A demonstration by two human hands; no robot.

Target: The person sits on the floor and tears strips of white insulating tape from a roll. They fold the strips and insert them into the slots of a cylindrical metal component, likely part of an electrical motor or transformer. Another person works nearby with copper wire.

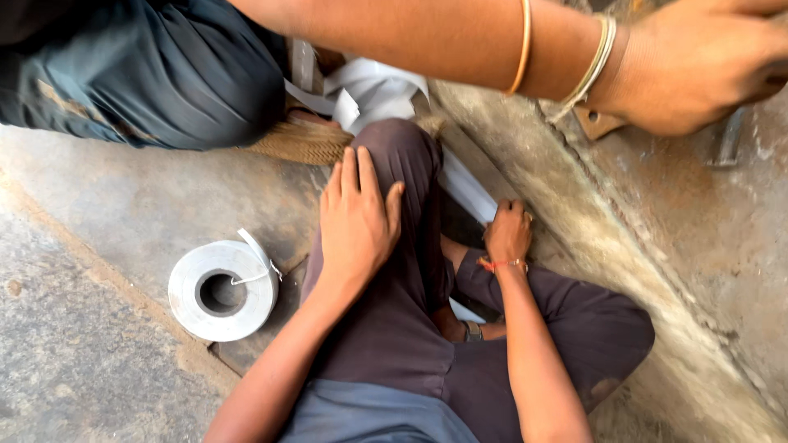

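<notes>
I sit on the floor with one knee raised. My left hand [357, 217] lies flat on that knee in dark trousers, fingers together, holding nothing. My right hand [508, 230], with a red thread at the wrist, is closed on a white tape strip [466, 187] that runs up along the wall base to a crumpled bunch of white strip [369, 90]. A white tape roll [222, 289] lies flat on the floor left of my knee, its loose end curling up.
Another person's forearm with bangles [525, 45] crosses the top, its hand [698, 61] against the rough wall [698, 213]. That person's dark-clothed leg [148, 70] fills the top left. A woven mat edge [304, 141] lies behind my knee.
</notes>
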